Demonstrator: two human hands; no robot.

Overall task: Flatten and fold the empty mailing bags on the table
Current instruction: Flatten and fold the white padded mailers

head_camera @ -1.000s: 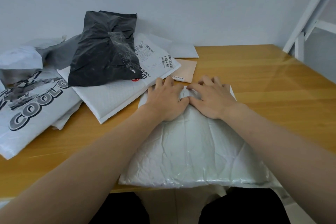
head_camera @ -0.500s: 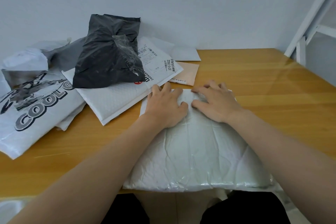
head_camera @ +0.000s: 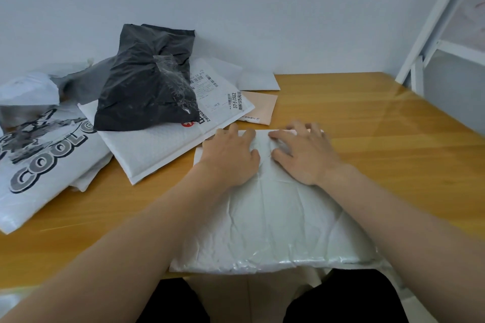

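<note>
A white padded mailing bag (head_camera: 273, 223) lies flat on the wooden table (head_camera: 393, 155) right in front of me, its near edge hanging over the table's front. My left hand (head_camera: 231, 157) presses palm-down on the bag's far left part, fingers spread. My right hand (head_camera: 304, 152) presses palm-down beside it on the far right part, fingertips near the bag's far edge. A gap of bag shows between the two thumbs.
At the left lie a crumpled black bag (head_camera: 147, 81) on a white labelled mailer (head_camera: 173, 144), a white bag printed "COOL" (head_camera: 39, 162), a grey bag (head_camera: 78, 81) and a peach envelope (head_camera: 262, 107). A white metal frame (head_camera: 430, 34) stands at the right.
Both hands have slid apart and toward the bag's far edge, pressing it flatter. The bulge under the palms has spread out and the far corners now lie down.
</note>
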